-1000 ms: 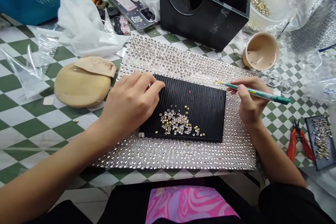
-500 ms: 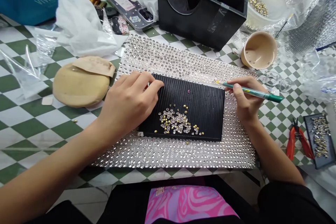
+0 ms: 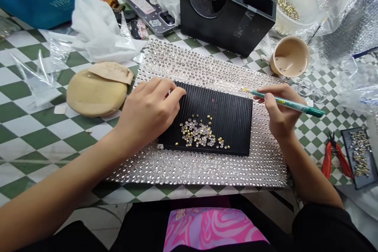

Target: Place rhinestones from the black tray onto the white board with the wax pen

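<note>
A sheet covered with rows of clear rhinestones (image 3: pixel 189 171) lies in front of me. On top of it rests a black ridged tray (image 3: pixel 230 126), with a heap of loose rhinestones (image 3: pixel 199 132), some showing gold backs, near its front edge. My left hand (image 3: pixel 150 112) is closed over the tray's left edge; its fingertips are partly hidden. Between the fingers of my right hand (image 3: pixel 282 112) is a green picker pen (image 3: pixel 292 104). Its pale yellow tip points left, over the sheet just beyond the tray's far right corner.
Behind the sheet stand a black tape dispenser (image 3: pixel 224 15) and a phone (image 3: pixel 144 2). A tan cup (image 3: pixel 291 57) and a bowl of stones (image 3: pixel 307 4) are at back right. Red-handled pliers (image 3: pixel 335 157) and a small stone tray (image 3: pixel 360 159) lie right; a yellowish pad (image 3: pixel 96 92) lies left.
My right hand has shifted slightly to the right with the picker pen, whose tip stays near the same spot. My left hand keeps its place at the tray. The view has moved a little.
</note>
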